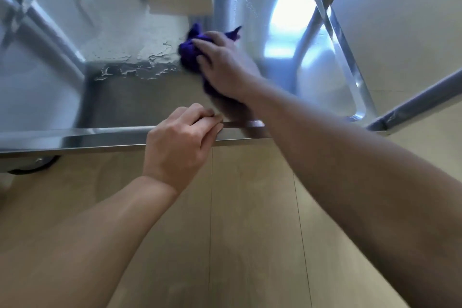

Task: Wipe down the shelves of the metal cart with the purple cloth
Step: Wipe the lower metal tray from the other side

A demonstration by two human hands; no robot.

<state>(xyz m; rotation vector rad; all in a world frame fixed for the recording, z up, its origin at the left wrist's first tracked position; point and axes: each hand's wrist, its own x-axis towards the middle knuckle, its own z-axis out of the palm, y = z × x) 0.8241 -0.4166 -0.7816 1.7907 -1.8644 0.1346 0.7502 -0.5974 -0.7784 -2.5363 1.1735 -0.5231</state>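
Head view, centre frame: our right hand (225, 65) curls its fingers over the bunched purple cloth (190, 55) on the cart shelf (150, 102). We should sweep left through the wet streaks (140, 67) in overlapping passes; our left hand (180, 137) grips the front rim (75, 136).

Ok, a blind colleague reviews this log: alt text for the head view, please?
A right hand holds a bunched purple cloth on a wet metal cart shelf, while the left hand grips its front rim above a wooden floor.
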